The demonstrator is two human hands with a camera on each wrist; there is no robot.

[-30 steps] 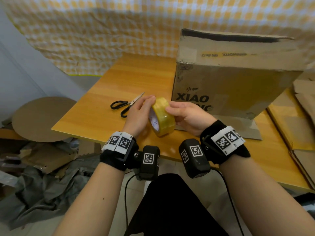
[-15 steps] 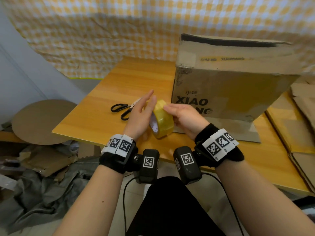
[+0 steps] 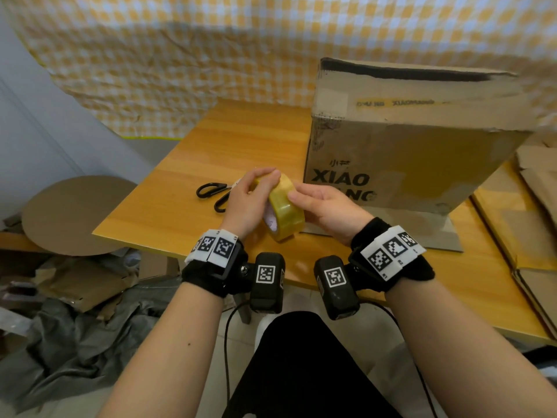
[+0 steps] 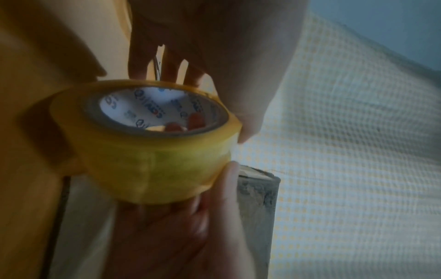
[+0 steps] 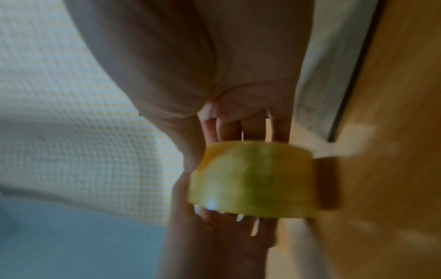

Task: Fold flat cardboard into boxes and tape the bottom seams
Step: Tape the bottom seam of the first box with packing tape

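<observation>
While held: tape roll (image 3: 284, 211) above table edge (image 3: 187, 251)

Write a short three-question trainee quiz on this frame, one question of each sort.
1. True or false: the tape roll lies flat on the table, untouched.
2. Which lies left of the hands? A) scissors B) a knife C) a marker
3. Fill in: the printed cardboard box stands ___ on the table.

Key: 1 false, the left hand and right hand both hold it; 2 A; 3 upright.
</observation>
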